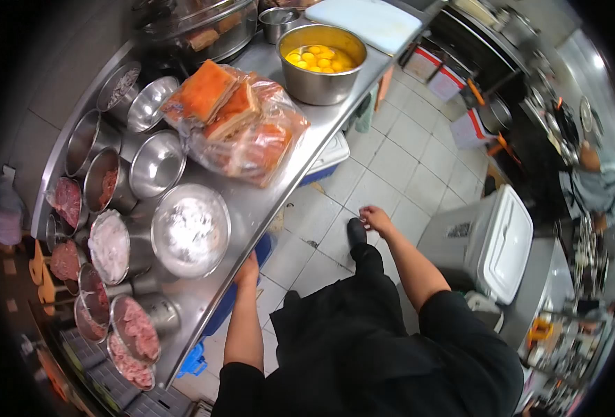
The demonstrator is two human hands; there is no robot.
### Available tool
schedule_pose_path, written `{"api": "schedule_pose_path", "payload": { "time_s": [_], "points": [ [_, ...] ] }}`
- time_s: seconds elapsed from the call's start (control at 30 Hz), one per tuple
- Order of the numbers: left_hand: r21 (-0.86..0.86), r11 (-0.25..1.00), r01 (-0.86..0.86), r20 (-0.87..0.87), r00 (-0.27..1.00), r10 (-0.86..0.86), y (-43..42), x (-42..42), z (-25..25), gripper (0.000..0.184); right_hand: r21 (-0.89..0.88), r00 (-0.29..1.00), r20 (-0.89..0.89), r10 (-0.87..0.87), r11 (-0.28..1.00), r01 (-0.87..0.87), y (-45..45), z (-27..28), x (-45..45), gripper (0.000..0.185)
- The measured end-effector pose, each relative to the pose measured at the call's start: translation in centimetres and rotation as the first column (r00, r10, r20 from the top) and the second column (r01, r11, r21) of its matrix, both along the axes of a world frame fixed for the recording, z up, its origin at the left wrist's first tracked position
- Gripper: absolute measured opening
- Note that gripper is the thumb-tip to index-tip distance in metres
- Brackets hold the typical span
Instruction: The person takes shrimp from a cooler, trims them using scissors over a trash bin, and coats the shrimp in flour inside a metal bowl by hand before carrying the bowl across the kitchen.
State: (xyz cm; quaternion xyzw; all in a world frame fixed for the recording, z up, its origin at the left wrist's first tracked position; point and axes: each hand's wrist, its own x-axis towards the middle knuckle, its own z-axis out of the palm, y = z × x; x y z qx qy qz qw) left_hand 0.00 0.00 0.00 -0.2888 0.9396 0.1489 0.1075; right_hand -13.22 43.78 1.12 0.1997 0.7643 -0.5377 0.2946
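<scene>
My left hand [247, 270] is at the front edge of the steel table [269, 215]; its fingers are hidden at the edge, so I cannot tell whether it grips anything. My right hand [375, 219] hangs over the tiled floor with its fingers loosely bent and apart, and nothing shows in it. Nearest the left hand on the table is a steel bowl of white powder [193, 229]. Behind it, slabs of orange-skinned roasted pork [206, 90] lie in and on a clear plastic bag [279, 149]. A steel pot [314, 83] holds several egg yolks in liquid.
Steel containers of raw minced meat [139, 330] line the table's left side, near an upright steel bowl [158, 165]. A white cutting board [366, 21] lies at the far end. A lidded white bin [477, 240] stands on my right; a co-worker's arm [588, 158] shows at far right.
</scene>
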Motion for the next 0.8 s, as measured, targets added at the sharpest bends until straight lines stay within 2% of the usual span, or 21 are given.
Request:
{"api": "schedule_pose_path", "payload": {
  "time_s": [0.03,0.07,0.1,0.13,0.17,0.2,0.23,0.3,0.33,0.37,0.4,0.43,0.47,0.5,0.53,0.57,0.63,0.67,0.7,0.77,0.8],
  "points": [
    [0.215,0.973,-0.085,-0.017,0.996,0.091,0.7,1.1,1.7,0.068,0.042,0.999,-0.052,0.01,0.999,-0.008,-0.2,0.4,-2.6,0.034],
    [0.265,0.955,-0.132,-0.043,0.988,0.148,1.5,2.0,2.7,0.065,0.083,0.993,-0.111,0.024,0.996,-0.015,-0.1,0.8,-5.7,0.033],
    [0.171,0.968,-0.182,0.002,0.983,0.184,-0.8,-1.4,2.9,0.062,-0.037,0.998,-0.043,0.034,0.999,-0.036,-3.6,-6.7,-12.2,0.033],
    [0.19,0.963,-0.191,-0.015,0.98,0.198,1.9,-3.2,1.9,0.062,0.111,0.988,-0.086,0.129,0.987,-0.119,-1.5,-8.5,-17.2,0.035],
    [0.043,0.976,-0.213,-0.071,0.974,0.216,4.5,-4.5,1.1,0.058,0.255,0.968,-0.109,0.227,0.948,-0.193,-0.1,-9.9,-21.6,0.037],
    [-0.031,0.973,-0.23,-0.097,0.969,0.226,5.5,-4.6,-0.2,0.057,0.337,0.954,-0.061,0.293,0.906,-0.256,1.1,-10.4,-24.9,0.048],
    [-0.105,0.962,-0.251,-0.122,0.964,0.238,6.6,-4.7,-1.4,0.055,0.338,0.95,-0.065,0.305,0.903,-0.267,1.6,-13.1,-27.5,0.048],
    [-0.317,0.928,-0.194,-0.369,0.927,0.067,6.0,-3.8,-4.5,0.048,0.45,0.916,-0.21,0.342,0.866,-0.22,1.4,-18.5,-31.6,0.061],
    [-0.324,0.922,-0.211,-0.38,0.922,0.077,6.0,-4.3,-4.7,0.048,0.509,0.895,-0.244,0.373,0.835,-0.209,1.2,-19.0,-32.9,0.076],
    [-0.369,0.903,-0.222,-0.449,0.893,0.036,6.0,-4.2,-4.8,0.048,0.505,0.886,-0.26,0.384,0.836,-0.214,-0.1,-20.1,-33.5,0.076],
    [-0.403,0.882,-0.242,-0.516,0.857,-0.001,6.8,-4.3,-4.2,0.047,0.503,0.911,-0.273,0.309,0.853,-0.138,-0.3,-22.9,-34.6,0.071],
    [-0.293,0.911,-0.291,-0.416,0.896,0.152,8.0,-4.8,-1.7,0.047,0.506,0.927,-0.286,0.242,0.86,-0.069,-0.4,-24.9,-35.5,0.067],
    [-0.303,0.904,-0.301,-0.429,0.89,0.152,8.0,-5.0,-1.6,0.047,0.642,0.877,-0.36,0.318,0.767,-0.015,-1.5,-24.9,-34.7,0.067],
    [-0.321,0.893,-0.314,-0.441,0.884,0.153,7.7,-4.8,-2.0,0.048,0.644,0.858,-0.374,0.353,0.765,-0.034,-1.9,-25.2,-34.6,0.067],
    [-0.322,0.879,-0.351,-0.457,0.871,0.181,7.3,-4.5,-2.8,0.048,0.659,0.868,-0.407,0.284,0.749,0.064,-2.4,-25.9,-34.7,0.067],
    [-0.347,0.876,-0.336,-0.497,0.858,0.132,7.0,-4.3,-3.7,0.047,0.666,0.873,-0.442,0.208,0.728,0.164,-2.4,-26.4,-35.0,0.066],
    [-0.39,0.857,-0.336,-0.529,0.844,0.09,6.7,-3.9,-4.6,0.046,0.262,0.986,-0.164,0.017,0.965,0.027,-0.8,-24.9,-35.9,0.065],
    [-0.397,0.848,-0.351,-0.582,0.811,0.063,6.9,-4.2,-4.8,0.044,-0.102,0.988,-0.136,-0.074,0.993,0.06,0.3,-25.7,-36.5,0.063],
    [-0.401,0.837,-0.372,-0.638,0.769,0.036,7.0,-4.6,-5.1,0.041,-0.45,0.987,-0.075,-0.141,0.888,0.093,-0.2,-24.7,-36.5,0.06],
    [-0.399,0.83,-0.39,-0.634,0.771,0.057,6.7,-3.9,-6.0,0.042,-0.353,0.989,-0.048,-0.138,0.929,0.112,-0.8,-20.5,-34.2,0.052],
    [-0.388,0.831,-0.399,-0.64,0.766,0.069,6.8,-3.9,-5.9,0.042,-0.497,0.989,-0.039,-0.145,0.861,0.106,-0.9,-22.0,-34.6,0.05]
  ]
}}
